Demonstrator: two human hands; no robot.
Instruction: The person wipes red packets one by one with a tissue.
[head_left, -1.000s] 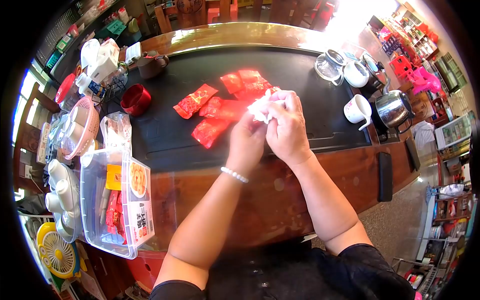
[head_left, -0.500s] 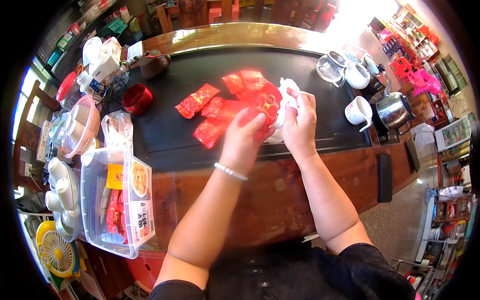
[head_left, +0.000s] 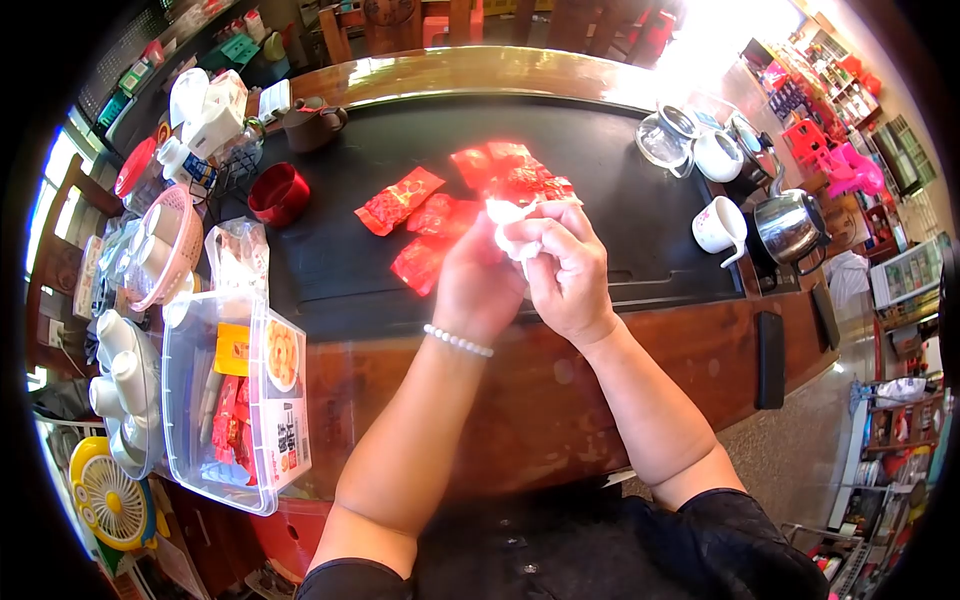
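Both hands meet above the black tray (head_left: 360,285). My right hand (head_left: 572,275) pinches a crumpled white tissue (head_left: 507,214) between thumb and fingers. Against the same tissue, from the left, closes my left hand (head_left: 482,280), wearing a white bead bracelet; its fingertips are mostly hidden. Just beyond the hands lie shiny red packets: one on the left (head_left: 399,200), one near the middle (head_left: 432,213), a lower one (head_left: 420,262) partly behind my left hand, and more at the back (head_left: 500,168).
On the left stand a red cup (head_left: 278,194), a brown teapot (head_left: 312,125), a pink basket (head_left: 172,250) of cups and a clear plastic box (head_left: 215,480) holding red packets. To the right are a glass pot (head_left: 664,138), a white mug (head_left: 717,226) and a steel kettle (head_left: 790,228).
My right hand has moved left with the tissue to meet my left hand. The red packet seen in my left hand earlier no longer shows there; the tissue now covers those fingers.
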